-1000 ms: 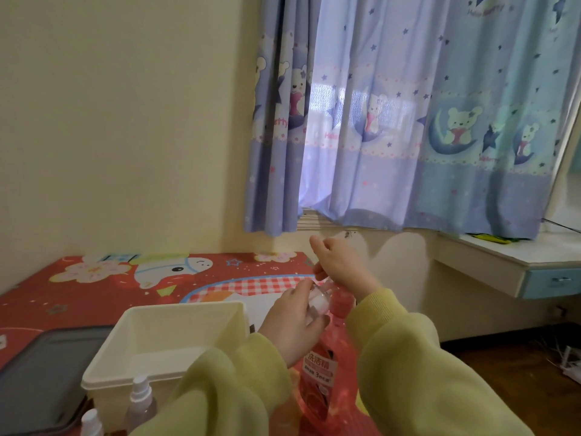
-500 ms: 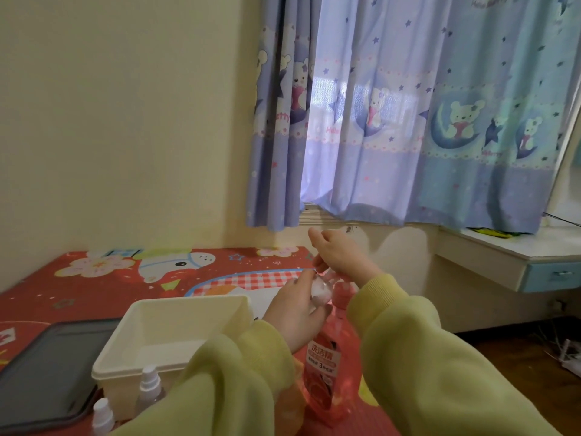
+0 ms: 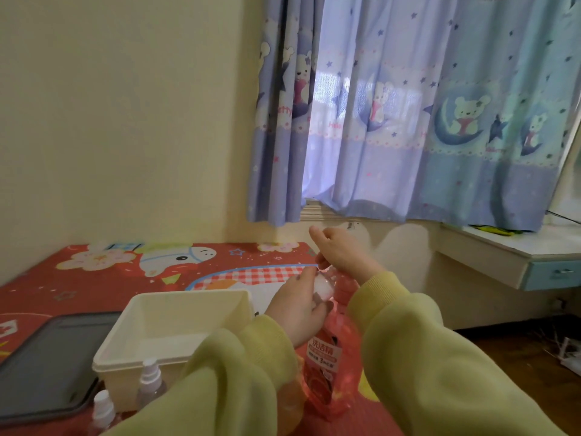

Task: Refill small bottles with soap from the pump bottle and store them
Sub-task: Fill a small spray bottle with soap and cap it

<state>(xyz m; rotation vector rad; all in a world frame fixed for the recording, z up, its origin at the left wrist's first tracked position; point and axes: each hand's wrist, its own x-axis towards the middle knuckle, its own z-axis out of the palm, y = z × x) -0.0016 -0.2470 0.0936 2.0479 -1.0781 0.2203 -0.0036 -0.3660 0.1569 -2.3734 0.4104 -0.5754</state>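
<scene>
A pink pump bottle [image 3: 327,369] of soap stands on the red patterned table [image 3: 78,278] at centre bottom. My right hand [image 3: 341,251] rests curled on top of its pump head. My left hand [image 3: 298,305] holds a small clear bottle [image 3: 323,286] tight against the pump's spout. Two more small clear spray bottles [image 3: 150,383] [image 3: 103,409] stand at the lower left, in front of a white plastic bin [image 3: 188,302]. My yellow-green sleeves hide the lower part of the table.
A dark grey tray or lid [image 3: 50,363] lies left of the bin. Behind the table are a cream wall and a blue bear-print curtain [image 3: 408,121]. A white shelf with a blue drawer [image 3: 550,275] juts out at right above a wooden floor.
The view has shifted slightly, so the scene sits a little higher and to the right. Both hands stay at the pump head and small bottle.
</scene>
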